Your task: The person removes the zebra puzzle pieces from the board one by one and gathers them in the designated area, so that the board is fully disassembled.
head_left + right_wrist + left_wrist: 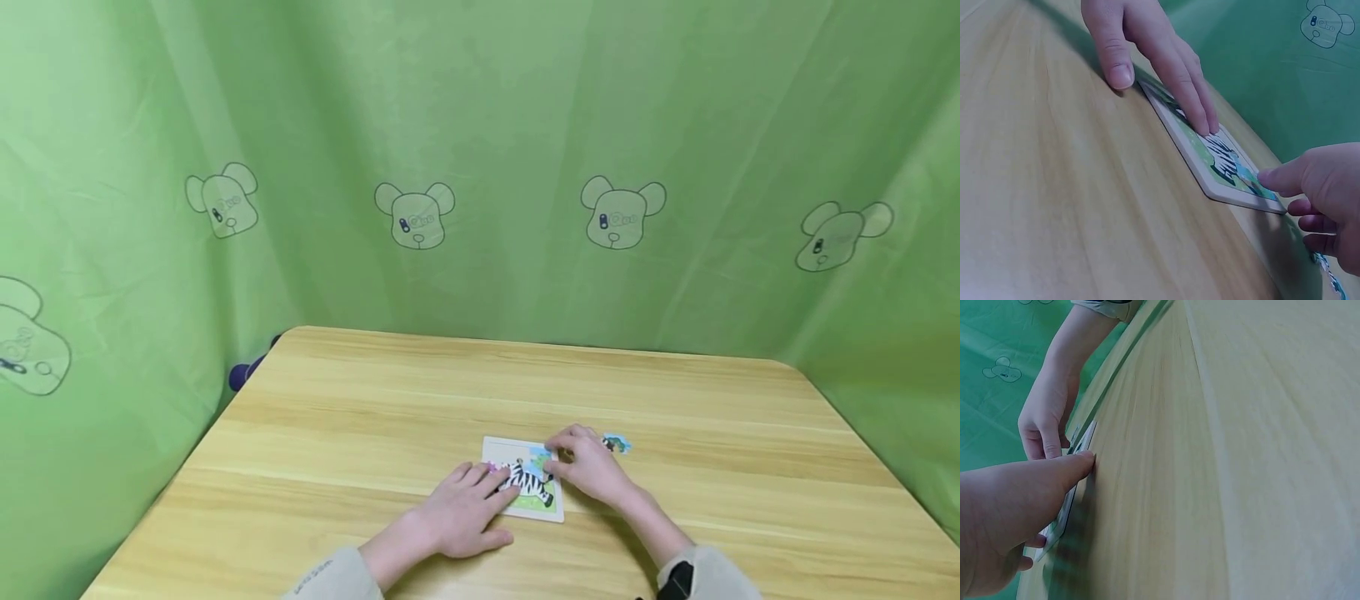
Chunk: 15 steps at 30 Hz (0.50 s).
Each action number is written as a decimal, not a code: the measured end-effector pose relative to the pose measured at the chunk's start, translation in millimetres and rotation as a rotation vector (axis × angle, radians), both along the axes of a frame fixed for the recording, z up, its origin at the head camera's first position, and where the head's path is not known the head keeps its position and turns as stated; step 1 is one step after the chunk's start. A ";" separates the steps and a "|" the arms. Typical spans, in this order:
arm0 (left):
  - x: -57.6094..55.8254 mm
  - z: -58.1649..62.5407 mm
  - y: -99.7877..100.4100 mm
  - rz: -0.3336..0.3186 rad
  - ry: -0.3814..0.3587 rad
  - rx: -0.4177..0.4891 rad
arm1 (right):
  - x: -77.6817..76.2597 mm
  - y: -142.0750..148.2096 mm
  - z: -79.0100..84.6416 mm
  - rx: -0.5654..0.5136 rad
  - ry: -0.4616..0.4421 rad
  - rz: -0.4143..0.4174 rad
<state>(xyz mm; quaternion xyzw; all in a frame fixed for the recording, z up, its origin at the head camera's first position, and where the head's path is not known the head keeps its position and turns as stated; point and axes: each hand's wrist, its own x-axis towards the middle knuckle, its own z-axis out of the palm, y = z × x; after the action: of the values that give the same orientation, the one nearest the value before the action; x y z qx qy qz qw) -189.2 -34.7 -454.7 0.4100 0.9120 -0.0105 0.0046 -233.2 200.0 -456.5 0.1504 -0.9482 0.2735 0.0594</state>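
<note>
A flat jigsaw puzzle in a pale tray [522, 516] shows a zebra on green grass, with a bare patch at its upper left. My left hand [467, 510] lies across the puzzle's left side, fingers spread and thumb out over the table. At the upper right corner, the bent fingers of my right hand [588, 467] pinch a blue and green puzzle piece [538, 457]. In the right wrist view, the right thumb [1279, 179] is on the picture and the other fingers curl beside the tray's edge. The right hand partly hides that corner.
Another colourful puzzle piece [618, 443] lies on the wooden table [360, 400] just beyond my right hand. Green curtains [517, 275] with bear-head outlines surround the table's back and sides. A dark purple object [240, 375] shows behind the left table edge.
</note>
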 end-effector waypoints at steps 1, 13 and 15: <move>-0.1 0.4 0.5 -0.001 0.000 -0.001 | 0.9 0.1 0.2 0.004 0.006 -0.001; -2.6 0.3 14.6 -0.038 0.026 0.000 | 1.3 -5.7 2.5 0.105 0.080 -0.003; -1.7 -0.2 17.4 -0.040 0.018 -0.008 | 2.3 -6.8 3.2 0.122 0.080 -0.004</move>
<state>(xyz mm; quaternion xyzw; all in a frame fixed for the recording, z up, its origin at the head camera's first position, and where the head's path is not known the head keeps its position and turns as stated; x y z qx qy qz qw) -190.9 -17.3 -454.8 0.4282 0.9035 -0.0177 -0.0023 -230.9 193.2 -453.4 0.1629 -0.9602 0.2088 0.0884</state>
